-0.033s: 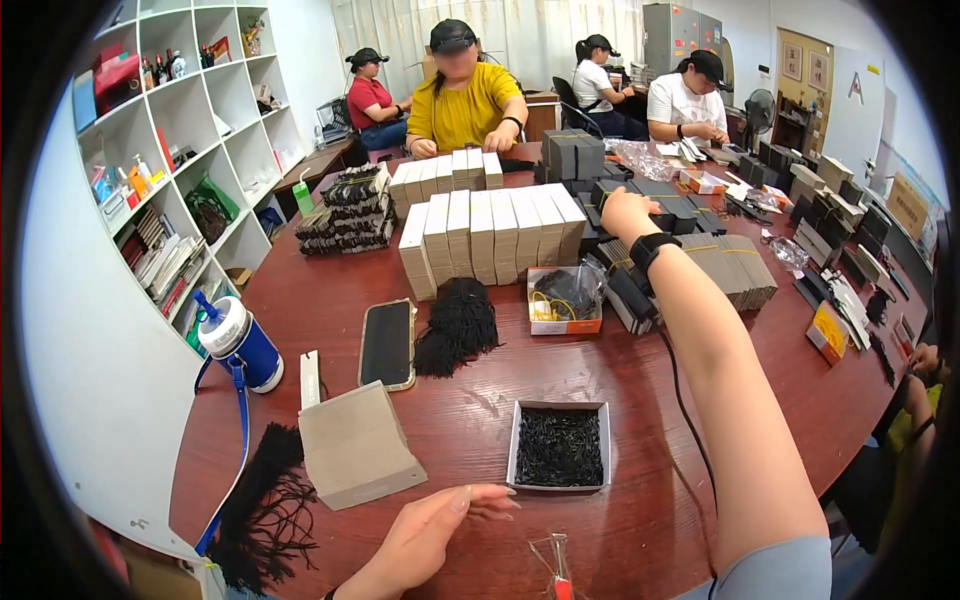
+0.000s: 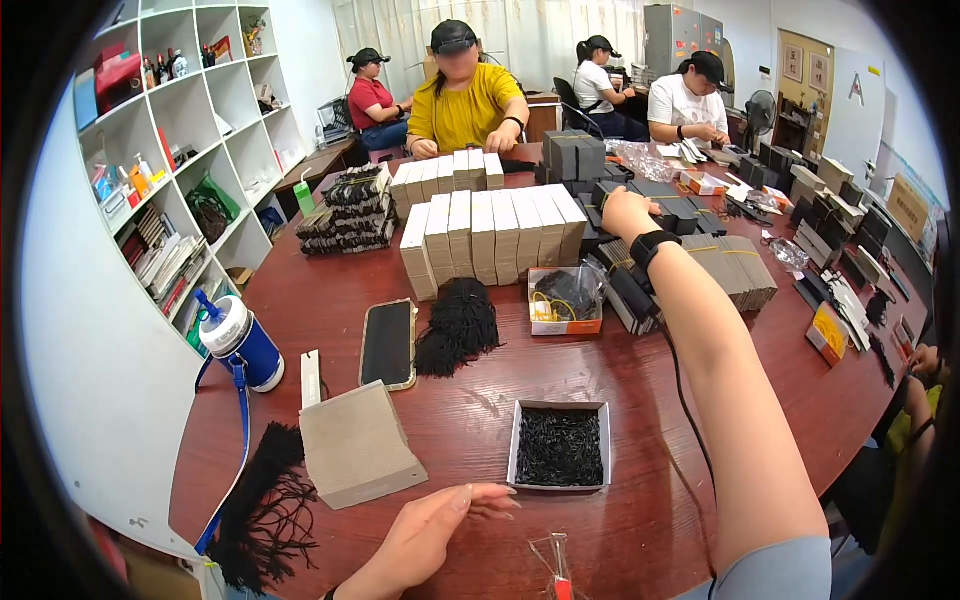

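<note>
My left hand (image 2: 432, 532) hovers over the near edge of the table, palm turned inward, fingers stretched out and holding nothing. Just past its fingertips lies a shallow white box (image 2: 514, 450) filled with small black pieces. To its left is a stack of grey-beige cards (image 2: 360, 450). My right arm reaches far forward, and my right hand (image 2: 628, 212) is curled over the dark banded stacks (image 2: 690, 210); its fingertips are mostly hidden, so what they grip cannot be made out. A tool with thin wires and a red handle (image 2: 562, 585) lies at the near edge.
Rows of card stacks (image 2: 490, 240) stand mid-table. Nearer are a phone (image 2: 388, 345), black tassels (image 2: 460, 325), an orange-white box (image 2: 565, 327) and more black cords (image 2: 262, 510). A blue-white jug (image 2: 240, 345) stands left. A dark cable (image 2: 690, 420) runs beside my right arm. Several people sit beyond.
</note>
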Tool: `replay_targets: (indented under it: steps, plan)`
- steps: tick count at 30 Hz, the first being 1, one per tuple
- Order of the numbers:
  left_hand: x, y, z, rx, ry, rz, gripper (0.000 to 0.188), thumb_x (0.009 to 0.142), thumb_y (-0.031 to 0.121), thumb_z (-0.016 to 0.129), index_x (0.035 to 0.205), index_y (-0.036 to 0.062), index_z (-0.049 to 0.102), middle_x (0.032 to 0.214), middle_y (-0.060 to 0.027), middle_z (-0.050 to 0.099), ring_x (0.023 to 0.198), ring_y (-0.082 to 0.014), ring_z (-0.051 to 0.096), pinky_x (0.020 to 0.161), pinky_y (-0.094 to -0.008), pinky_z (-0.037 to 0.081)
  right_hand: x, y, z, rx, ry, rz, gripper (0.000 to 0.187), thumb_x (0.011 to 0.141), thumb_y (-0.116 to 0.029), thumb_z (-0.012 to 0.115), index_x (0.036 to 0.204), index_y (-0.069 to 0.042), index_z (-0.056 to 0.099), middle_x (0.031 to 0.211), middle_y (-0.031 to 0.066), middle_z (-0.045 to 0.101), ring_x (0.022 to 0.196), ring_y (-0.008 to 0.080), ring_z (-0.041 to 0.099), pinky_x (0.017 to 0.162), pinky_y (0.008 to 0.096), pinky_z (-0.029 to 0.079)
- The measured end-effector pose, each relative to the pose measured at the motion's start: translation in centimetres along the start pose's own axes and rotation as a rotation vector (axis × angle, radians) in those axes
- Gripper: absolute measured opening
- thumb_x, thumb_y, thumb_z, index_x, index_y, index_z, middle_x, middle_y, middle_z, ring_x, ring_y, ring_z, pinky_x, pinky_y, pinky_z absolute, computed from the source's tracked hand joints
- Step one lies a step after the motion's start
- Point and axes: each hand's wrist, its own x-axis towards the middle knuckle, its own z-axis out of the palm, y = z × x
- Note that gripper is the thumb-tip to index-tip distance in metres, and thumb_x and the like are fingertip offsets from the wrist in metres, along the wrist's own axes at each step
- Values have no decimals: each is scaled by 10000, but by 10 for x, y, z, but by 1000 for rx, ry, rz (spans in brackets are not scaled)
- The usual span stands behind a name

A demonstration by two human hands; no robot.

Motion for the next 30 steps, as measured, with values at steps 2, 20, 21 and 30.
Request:
replay_targets:
  steps: [2, 20, 21, 30]
  plan:
    - [2, -2, 0, -33, -19, 13, 386, 927, 213, 280, 1105, -69, 474, 1018, -137, 561, 952, -176, 517, 868, -295, 380, 10, 7, 1, -170, -76, -121, 284, 655, -223, 631, 833, -2, 644, 915, 169, 603, 809, 351, 601, 615, 488, 498]
    - [-14, 11, 17, -167, 74, 249, 534, 865, 307, 446, 1287, 35, 266, 1231, -108, 388, 1096, -165, 414, 869, -303, 376, -281, 91, -88, 1955, -45, -533, 292, 848, -181, 487, 1035, 44, 493, 940, 39, 552, 871, 82, 493, 786, 218, 393]
    - [-20, 16, 29, -167, 59, 245, 534, 865, 307, 446, 1287, 35, 266, 1231, -108, 388, 1096, -165, 414, 869, -303, 376, -309, 88, -70, 1887, -68, -399, 327, 850, -183, 480, 1089, 40, 469, 1037, 55, 533, 949, 108, 484, 848, 241, 373]
    - [-102, -8, 82, -676, 27, 16, 369, 768, 102, 559, 1098, -13, 443, 1018, -94, 539, 926, -167, 543, 814, -297, 446, -479, 62, -105, 2284, -1130, -222, 464, 865, -270, 462, 1214, 5, 327, 1131, 83, 458, 1029, 131, 453, 836, 263, 413]
